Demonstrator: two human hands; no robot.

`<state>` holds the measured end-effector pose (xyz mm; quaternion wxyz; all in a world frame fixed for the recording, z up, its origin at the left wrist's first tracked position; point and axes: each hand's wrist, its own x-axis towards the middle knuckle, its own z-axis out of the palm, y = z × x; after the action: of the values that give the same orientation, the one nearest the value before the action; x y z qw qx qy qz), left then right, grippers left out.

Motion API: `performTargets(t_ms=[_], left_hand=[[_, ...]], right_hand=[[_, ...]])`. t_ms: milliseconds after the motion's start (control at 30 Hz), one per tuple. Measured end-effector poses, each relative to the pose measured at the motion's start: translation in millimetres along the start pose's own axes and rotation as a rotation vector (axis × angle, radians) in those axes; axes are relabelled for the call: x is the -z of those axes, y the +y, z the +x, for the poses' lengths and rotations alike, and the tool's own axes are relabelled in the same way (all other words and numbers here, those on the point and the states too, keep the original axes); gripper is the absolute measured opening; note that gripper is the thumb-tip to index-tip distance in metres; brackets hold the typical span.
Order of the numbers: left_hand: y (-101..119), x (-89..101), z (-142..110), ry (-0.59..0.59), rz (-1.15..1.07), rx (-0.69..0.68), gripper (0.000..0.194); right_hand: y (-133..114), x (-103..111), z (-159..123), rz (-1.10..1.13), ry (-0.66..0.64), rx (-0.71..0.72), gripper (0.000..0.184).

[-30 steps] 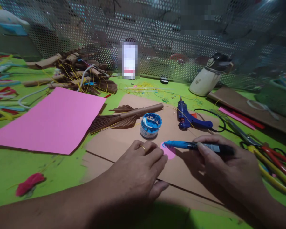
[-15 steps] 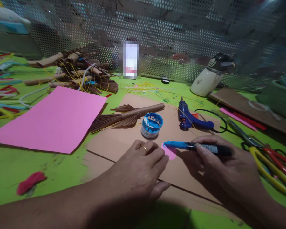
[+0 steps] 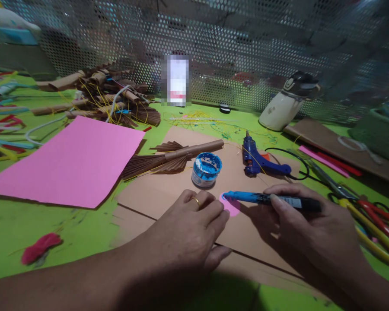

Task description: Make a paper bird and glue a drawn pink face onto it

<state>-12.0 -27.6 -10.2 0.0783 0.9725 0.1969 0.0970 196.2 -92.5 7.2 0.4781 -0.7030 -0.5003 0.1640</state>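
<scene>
Honestly, your shot was pretty dim, with the perforated panel at the back sunk in grey murk. The green worktop and the pink sheet got the best light, no harsh glare there. Your right hand threw a dark shadow on the brown card, and a heavier one pooled under your left forearm. The phone-like screen glowed white but was pixelated. Edges looked stretched and smeary, and the lettering on your marker was too soft to read.
</scene>
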Motion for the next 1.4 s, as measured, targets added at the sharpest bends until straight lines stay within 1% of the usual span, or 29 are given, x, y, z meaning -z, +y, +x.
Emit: performTargets(t_ms=[167, 333, 533, 733, 933, 1067, 1200, 1400], left_hand=[[-1.2, -1.1, 0.1, -0.002, -0.001, -0.010, 0.043], [-1.5, -1.9, -0.4, 0.008, -0.008, -0.016, 0.043], [-1.1, -0.4, 0.0, 0.000, 0.002, -0.003, 0.042], [-1.0, 0.4, 0.7, 0.009, 0.003, -0.016, 0.042], [-1.3, -1.1, 0.0, 0.019, 0.000, -0.017, 0.041], [-0.4, -0.4, 0.2, 0.011, -0.002, -0.008, 0.041], [0.5, 1.0, 0.2, 0.003, 0.000, 0.005, 0.041], [-0.3, 0.3, 0.1, 0.027, 0.013, -0.008, 0.040]], right_hand=[[-2.8, -1.2, -0.9, 0.028, -0.039, -0.018, 0.005], [-1.6, -0.5, 0.4, 0.011, -0.042, -0.030, 0.005], [1.9, 0.0, 0.4, 0.029, 0.001, -0.005, 0.006], [-3.8, -2.8, -0.7, 0.064, -0.026, -0.001, 0.005], [-0.2, -1.2, 1.3, 0.001, -0.010, 0.004, 0.006], [2.0, 1.4, 1.6, 0.010, 0.008, -0.019, 0.008], [1.9, 2.3, 2.4, -0.014, 0.033, 0.026, 0.008], [1.1, -2.1, 2.0, 0.051, -0.026, 0.003, 0.008]])
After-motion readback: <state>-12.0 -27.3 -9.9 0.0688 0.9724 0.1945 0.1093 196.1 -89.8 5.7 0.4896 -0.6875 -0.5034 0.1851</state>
